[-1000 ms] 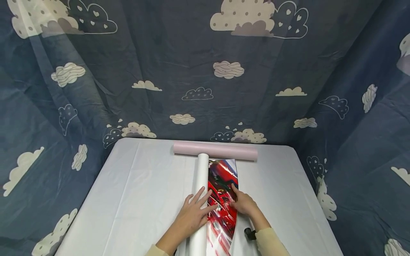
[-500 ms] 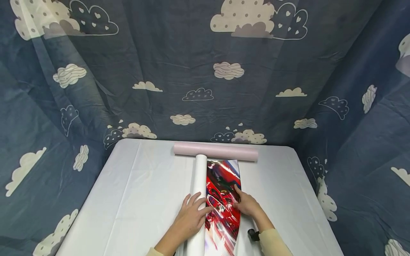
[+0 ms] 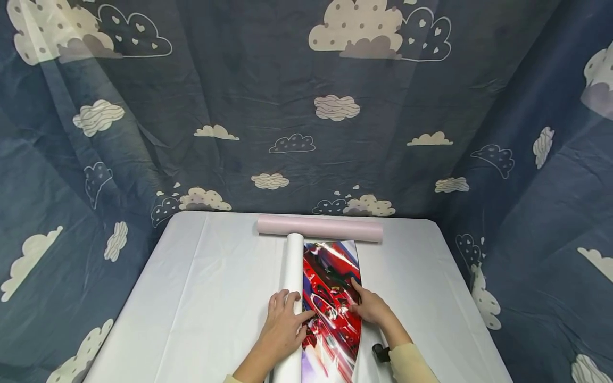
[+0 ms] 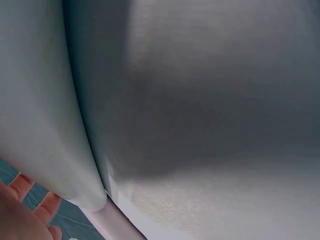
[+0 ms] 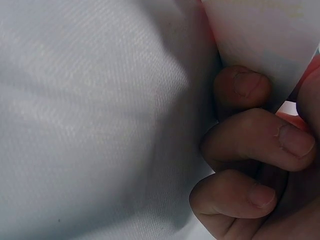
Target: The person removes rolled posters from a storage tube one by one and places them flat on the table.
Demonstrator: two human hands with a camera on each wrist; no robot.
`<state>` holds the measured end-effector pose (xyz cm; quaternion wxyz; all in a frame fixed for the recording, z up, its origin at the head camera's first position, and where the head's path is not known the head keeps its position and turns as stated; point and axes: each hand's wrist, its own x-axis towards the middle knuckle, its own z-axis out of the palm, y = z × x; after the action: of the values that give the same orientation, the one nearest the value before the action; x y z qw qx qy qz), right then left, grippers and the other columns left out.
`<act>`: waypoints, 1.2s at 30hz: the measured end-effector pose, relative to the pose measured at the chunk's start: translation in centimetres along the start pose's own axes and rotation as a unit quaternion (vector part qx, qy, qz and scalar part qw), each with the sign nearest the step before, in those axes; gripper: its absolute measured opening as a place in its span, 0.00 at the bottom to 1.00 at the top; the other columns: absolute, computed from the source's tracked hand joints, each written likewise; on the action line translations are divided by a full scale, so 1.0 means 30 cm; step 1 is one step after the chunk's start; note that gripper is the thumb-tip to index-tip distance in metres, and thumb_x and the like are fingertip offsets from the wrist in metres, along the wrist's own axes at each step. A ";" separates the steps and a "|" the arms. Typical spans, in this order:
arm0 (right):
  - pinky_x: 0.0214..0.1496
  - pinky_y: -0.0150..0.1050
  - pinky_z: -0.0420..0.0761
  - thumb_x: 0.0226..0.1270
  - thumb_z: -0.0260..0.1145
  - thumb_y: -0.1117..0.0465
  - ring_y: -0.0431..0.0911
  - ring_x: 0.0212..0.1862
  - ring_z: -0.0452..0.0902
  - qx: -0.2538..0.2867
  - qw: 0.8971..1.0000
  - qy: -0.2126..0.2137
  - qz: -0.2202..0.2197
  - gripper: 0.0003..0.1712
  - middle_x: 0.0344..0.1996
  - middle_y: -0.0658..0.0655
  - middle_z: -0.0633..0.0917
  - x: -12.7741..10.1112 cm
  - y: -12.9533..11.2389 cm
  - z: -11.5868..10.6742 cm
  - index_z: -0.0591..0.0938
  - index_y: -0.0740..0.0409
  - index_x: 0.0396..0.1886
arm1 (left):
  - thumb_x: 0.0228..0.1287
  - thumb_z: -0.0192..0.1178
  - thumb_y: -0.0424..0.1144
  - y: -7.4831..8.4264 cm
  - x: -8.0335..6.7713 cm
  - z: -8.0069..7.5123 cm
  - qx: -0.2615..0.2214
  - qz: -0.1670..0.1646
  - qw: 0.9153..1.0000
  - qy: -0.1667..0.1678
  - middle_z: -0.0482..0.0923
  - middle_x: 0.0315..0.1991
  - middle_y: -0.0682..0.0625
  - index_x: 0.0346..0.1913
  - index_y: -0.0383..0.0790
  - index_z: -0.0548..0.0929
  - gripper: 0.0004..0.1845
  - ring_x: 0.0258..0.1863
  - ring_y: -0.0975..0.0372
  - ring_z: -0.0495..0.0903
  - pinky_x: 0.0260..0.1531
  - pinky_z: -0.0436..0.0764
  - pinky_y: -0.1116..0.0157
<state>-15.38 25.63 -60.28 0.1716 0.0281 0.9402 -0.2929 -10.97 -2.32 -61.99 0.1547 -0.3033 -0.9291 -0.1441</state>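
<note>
A rolled-up glossy poster lies lengthwise on the white-covered table. Its white roll (image 3: 293, 266) is on the left, and the unrolled printed part (image 3: 330, 324) shows a red racing car. My left hand (image 3: 282, 327) rests on the roll, fingers slightly bent over it and thumb reaching onto the print. In the left wrist view, that hand (image 4: 25, 215) shows beyond the white roll (image 4: 45, 110). My right hand (image 3: 373, 308) pinches the poster's right edge. Its curled fingers (image 5: 260, 137) lie under the poster's pale back (image 5: 260, 40) in the right wrist view.
Across the back of the table lies a pink roll (image 3: 320, 227), close to the white roll's far end. A black wrist device (image 3: 381, 352) sits by my right sleeve. Blue cloud-patterned curtain (image 3: 287, 96) hangs around the table (image 3: 215, 276).
The white roll has moved left with my left hand, whose fingers were spread wider before. More of the printed poster shows. My right hand has shifted slightly right, still pinching the edge.
</note>
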 end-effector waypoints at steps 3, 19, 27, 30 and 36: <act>0.70 0.70 0.74 0.65 0.76 0.61 0.74 0.70 0.74 0.006 1.000 0.001 0.004 0.51 0.70 0.78 0.76 -0.001 0.004 0.002 0.63 0.57 0.84 | 0.56 0.68 0.40 -0.005 -0.006 0.003 0.005 0.001 1.000 0.001 0.76 0.62 0.42 0.51 0.64 0.92 0.20 0.67 0.43 0.68 0.66 0.66 0.38; 0.70 0.69 0.74 0.66 0.75 0.61 0.75 0.70 0.73 0.015 1.000 -0.001 0.002 0.50 0.70 0.80 0.75 -0.004 0.044 -0.011 0.62 0.56 0.84 | 0.62 0.59 0.32 -0.025 -0.021 -0.007 0.010 0.037 0.999 -0.029 0.85 0.61 0.48 0.47 0.59 0.90 0.18 0.72 0.51 0.76 0.73 0.70 0.37; 0.70 0.72 0.72 0.66 0.76 0.59 0.77 0.71 0.71 0.015 1.000 -0.008 0.023 0.50 0.69 0.81 0.75 0.006 0.056 -0.023 0.62 0.55 0.84 | 0.61 0.61 0.34 -0.037 -0.013 -0.001 -0.003 0.018 1.000 -0.020 0.85 0.59 0.48 0.50 0.57 0.90 0.18 0.71 0.50 0.76 0.71 0.73 0.41; 0.70 0.72 0.72 0.67 0.76 0.60 0.77 0.72 0.70 0.017 0.999 -0.011 0.026 0.50 0.70 0.81 0.74 0.008 0.061 -0.025 0.62 0.54 0.85 | 0.62 0.63 0.38 -0.037 -0.011 -0.004 0.000 0.008 1.000 -0.018 0.84 0.58 0.47 0.50 0.57 0.90 0.16 0.69 0.50 0.76 0.70 0.74 0.46; 0.71 0.72 0.72 0.68 0.74 0.61 0.77 0.72 0.70 0.018 0.999 -0.012 0.025 0.50 0.71 0.81 0.73 0.009 0.064 -0.030 0.61 0.53 0.85 | 0.62 0.66 0.44 -0.043 -0.010 -0.010 0.008 -0.011 1.000 0.000 0.81 0.53 0.48 0.48 0.58 0.91 0.12 0.64 0.52 0.74 0.65 0.74 0.51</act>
<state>-15.61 27.72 -60.73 0.1899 0.0506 0.9316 -0.3058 -11.48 -3.58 -62.06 0.1557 -0.2919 -0.9334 -0.1387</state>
